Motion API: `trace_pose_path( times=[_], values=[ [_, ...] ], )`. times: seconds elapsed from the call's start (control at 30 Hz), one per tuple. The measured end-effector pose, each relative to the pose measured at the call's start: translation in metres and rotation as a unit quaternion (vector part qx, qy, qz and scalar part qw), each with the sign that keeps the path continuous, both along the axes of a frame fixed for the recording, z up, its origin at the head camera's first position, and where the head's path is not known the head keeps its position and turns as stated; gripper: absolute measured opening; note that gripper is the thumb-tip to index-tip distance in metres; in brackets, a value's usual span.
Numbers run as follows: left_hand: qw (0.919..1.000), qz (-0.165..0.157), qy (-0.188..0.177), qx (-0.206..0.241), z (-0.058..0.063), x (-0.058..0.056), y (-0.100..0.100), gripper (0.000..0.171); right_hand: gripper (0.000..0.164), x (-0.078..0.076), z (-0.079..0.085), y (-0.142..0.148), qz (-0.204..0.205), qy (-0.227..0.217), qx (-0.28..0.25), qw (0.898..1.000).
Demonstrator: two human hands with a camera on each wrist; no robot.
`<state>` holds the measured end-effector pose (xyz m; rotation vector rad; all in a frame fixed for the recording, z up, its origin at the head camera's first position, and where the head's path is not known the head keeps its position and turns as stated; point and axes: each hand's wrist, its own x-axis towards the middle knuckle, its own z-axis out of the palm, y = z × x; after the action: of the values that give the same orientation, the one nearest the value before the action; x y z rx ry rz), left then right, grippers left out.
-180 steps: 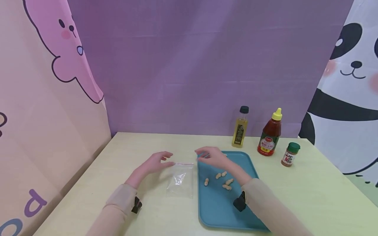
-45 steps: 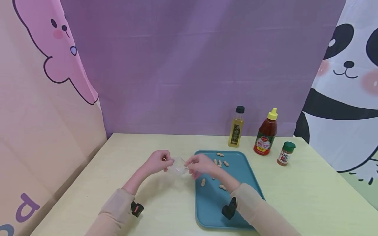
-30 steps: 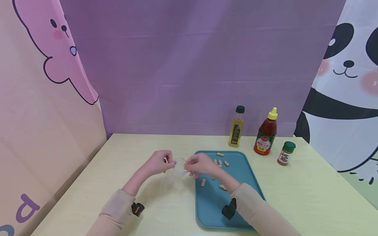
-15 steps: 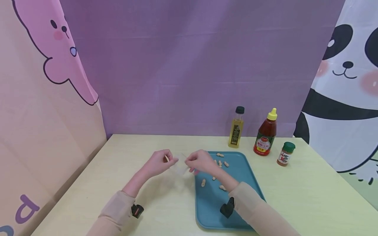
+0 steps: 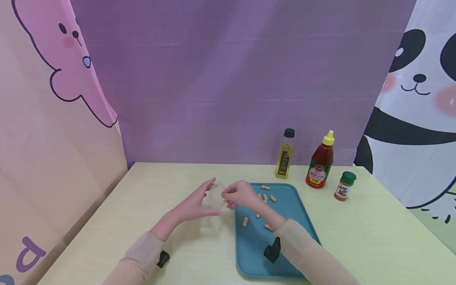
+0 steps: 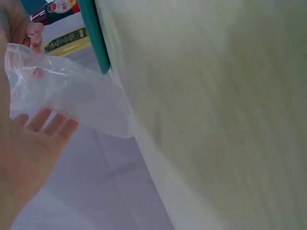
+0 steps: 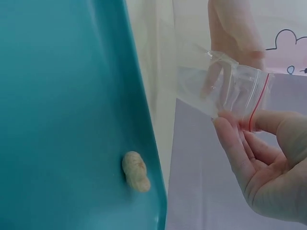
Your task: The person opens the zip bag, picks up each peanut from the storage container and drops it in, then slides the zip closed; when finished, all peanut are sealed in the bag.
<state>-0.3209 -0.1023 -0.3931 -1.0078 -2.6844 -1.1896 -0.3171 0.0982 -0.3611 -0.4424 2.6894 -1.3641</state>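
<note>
Nearest are two beige sleeves, one on each arm, and two black wrist cameras, one at each wrist. The right arm crosses over the one blue tray, which lies flat on the pale counter.

Beyond the wrists are two hands with one clear bag between them, just beside the tray's left rim. The left hand is spread wide, four fingers raised well apart from the thumb, around the bag's left side; I cannot tell whether its fingertips touch the plastic. The right hand pinches the bag between thumb and finger at its one red zip line, the other fingers bent beneath. Whether the bag's lower end touches the counter is unclear.

On the tray seven peanuts can be counted: one beside the right wrist, partly covered; one near the left rim; one by the forearm, partly hidden; three grouped farther up; and one close to the far rim. More may be behind the arm.

Right of the tray, toward the back, three containers stand upright and apart: one green-capped jar, then one sauce bottle with a yellow cap, then one oil bottle with a black cap.

Behind the counter hangs one purple cloth, with one panda at right and one pink cartoon figure at left.
</note>
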Motion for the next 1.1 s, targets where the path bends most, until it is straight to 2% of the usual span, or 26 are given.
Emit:
trace_pose_path(
  times=[0.2,0.47,0.7,0.97,1.1],
  values=[
    [0.9998,-0.005,0.016,-0.007,0.0,-0.002,0.0,0.084,0.017,-0.001,-0.004,0.0,-0.002,-0.002,-0.002,1.0],
    [0.9993,0.01,0.019,-0.03,-0.003,-0.006,-0.001,0.077,0.019,-0.001,-0.007,0.003,-0.004,-0.012,-0.014,1.0],
    [0.999,0.006,0.04,-0.017,-0.005,-0.008,0.001,0.074,0.02,-0.005,-0.009,0.009,0.014,0.005,-0.009,1.0],
    [0.9993,-0.014,0.032,-0.011,-0.005,-0.008,0.005,0.081,0.026,-0.002,-0.006,0.021,0.051,0.016,-0.021,0.998],
    [0.9993,-0.012,0.033,-0.015,-0.005,-0.007,0.006,0.078,0.029,-0.001,-0.004,0.035,0.072,0.044,-0.02,0.996]
  ],
)
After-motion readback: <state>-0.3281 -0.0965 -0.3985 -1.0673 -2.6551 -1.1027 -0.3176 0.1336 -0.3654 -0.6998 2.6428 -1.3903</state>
